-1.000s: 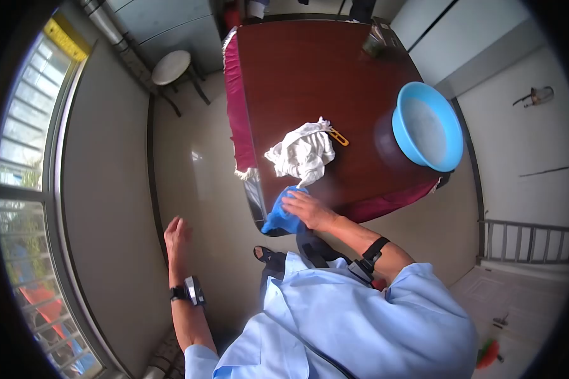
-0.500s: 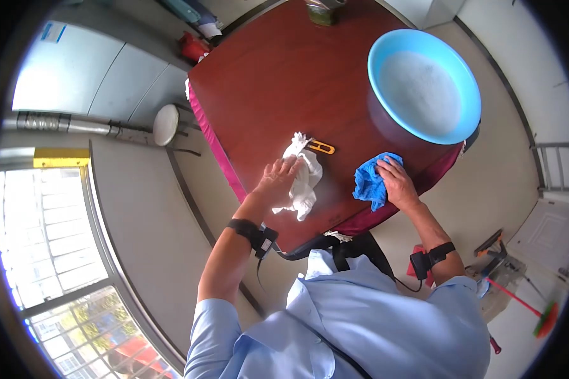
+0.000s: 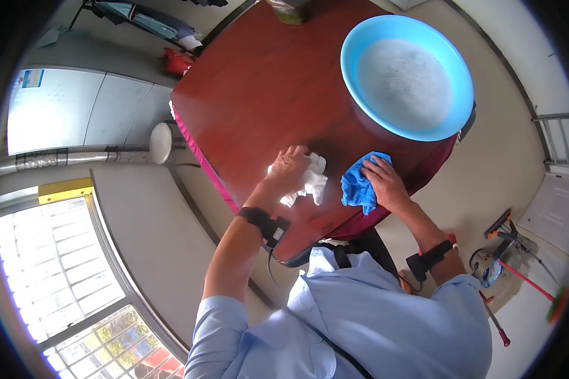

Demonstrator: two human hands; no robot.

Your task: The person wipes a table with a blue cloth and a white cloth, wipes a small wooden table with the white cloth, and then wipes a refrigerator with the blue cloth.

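My left hand point(image 3: 289, 165) is closed over the top of a crumpled white cloth point(image 3: 312, 185) near the front corner of the dark red table point(image 3: 253, 95). To its right, my right hand point(image 3: 383, 181) grips a bunched blue cloth point(image 3: 358, 188) at the table's front edge. The two cloths lie apart. Beyond the blue cloth stands a light blue basin point(image 3: 458, 120) with cloudy, sudsy water in it. The yellow-handled tool seen earlier beside the white cloth does not show now.
A glass container point(image 3: 291, 12) stands at the table's far edge. A round stool point(image 3: 161, 143) is left of the table. Cleaning tools with a red handle point(image 3: 526, 281) are on the floor at the right. A barred window point(image 3: 60, 259) is at the lower left.
My left hand has come from beside the table onto the white cloth and gathered it up. My right hand has carried the blue cloth rightward from the table's front left corner. The view has turned.
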